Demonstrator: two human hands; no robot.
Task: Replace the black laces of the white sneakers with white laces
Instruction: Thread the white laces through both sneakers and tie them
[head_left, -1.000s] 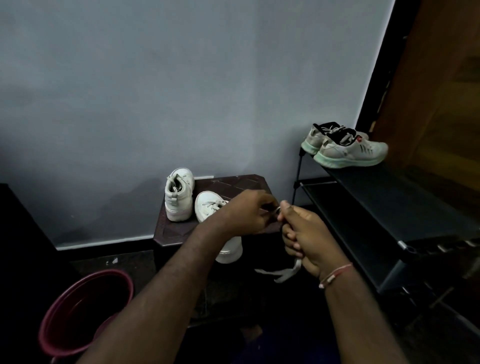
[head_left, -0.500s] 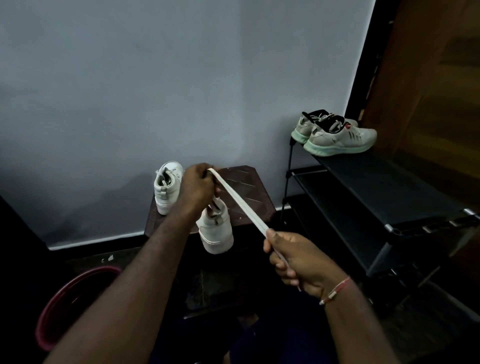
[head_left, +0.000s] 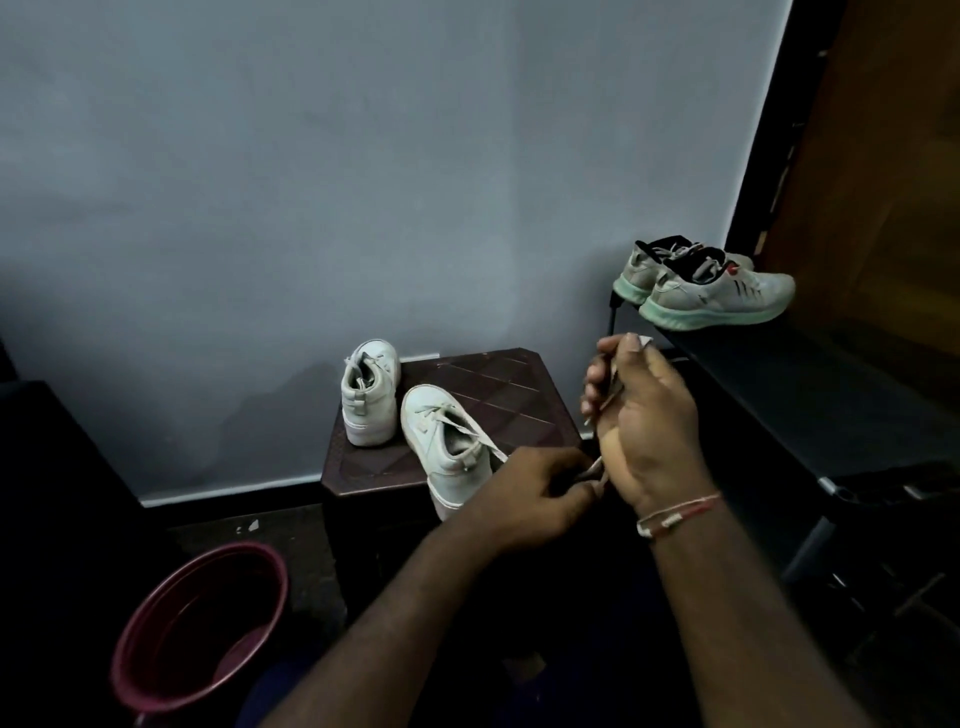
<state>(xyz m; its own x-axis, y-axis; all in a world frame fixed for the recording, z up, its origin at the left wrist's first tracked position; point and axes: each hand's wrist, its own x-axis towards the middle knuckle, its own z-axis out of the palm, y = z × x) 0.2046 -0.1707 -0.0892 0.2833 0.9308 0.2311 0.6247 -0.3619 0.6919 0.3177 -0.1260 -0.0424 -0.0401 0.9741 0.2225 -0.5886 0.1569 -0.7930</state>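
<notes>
Two white sneakers stand on a dark brown stool (head_left: 488, 395). The far sneaker (head_left: 368, 395) is upright at the stool's back left. The near sneaker (head_left: 448, 447) hangs over the front edge and carries a white lace (head_left: 480, 439) through its eyelets. That lace runs from the shoe to my left hand (head_left: 535, 493), which pinches it just right of the heel. My right hand (head_left: 644, 421) is raised above and to the right, fingers curled round the lace, whose end sticks out at my fingertips. No black lace shows.
A black shoe rack (head_left: 810, 395) stands on the right with a pair of grey, green-soled running shoes (head_left: 711, 291) on its top shelf. A maroon bucket (head_left: 197, 629) sits on the floor at lower left. A grey wall is behind, a wooden door at far right.
My left hand has come down from the near sneaker's top to beside its heel. My right hand rose and moved up to the right. The lace, stretched taut before, is gathered between both hands.
</notes>
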